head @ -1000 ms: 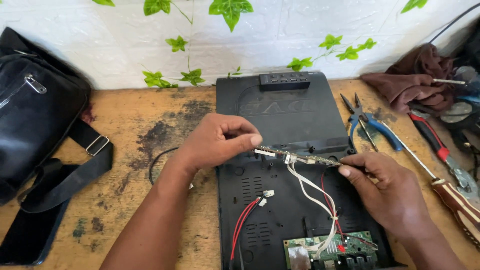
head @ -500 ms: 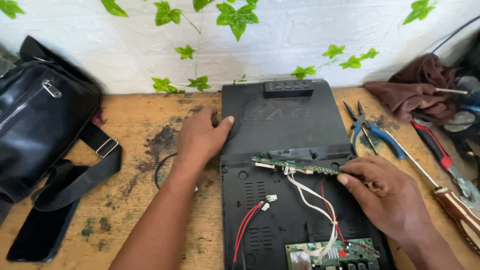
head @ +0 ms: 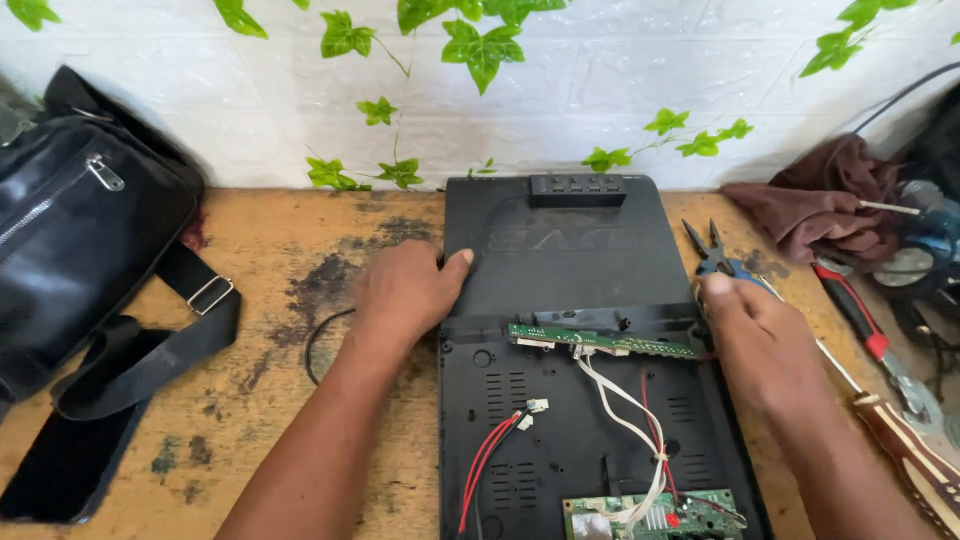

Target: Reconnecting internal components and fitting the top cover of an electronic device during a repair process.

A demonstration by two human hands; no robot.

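A big black plastic case [head: 570,290] lies flat in the middle of the frame on a worn wooden table [head: 250,400]. It is open, so its inside shows.

The left hand [head: 405,295] rests on the left edge of the case, a bit above the middle of the frame. Its fingers lie close together and bent, and the thumb [head: 455,265] presses flat on the black plastic. It pinches nothing.

The right hand [head: 755,345] sits at the right edge of the case. Its fingers curl down over the edge, so I cannot tell if they grip anything. They are right at the end of a long thin green board [head: 600,341] that lies across the middle of the case.

White wires [head: 625,400] and a red one run from this board down to a second green board [head: 655,515] at the bottom of the frame. Red and black wires [head: 490,455] with a small white plug lie loose to the left of them.

A black bag [head: 80,240] sits at the upper left. Blue-handled pliers [head: 720,255] lie just above the right hand. A red-handled tool [head: 855,320] and a brown cloth [head: 820,215] are at the upper right. Green leaves [head: 480,45] hang on the white wall.
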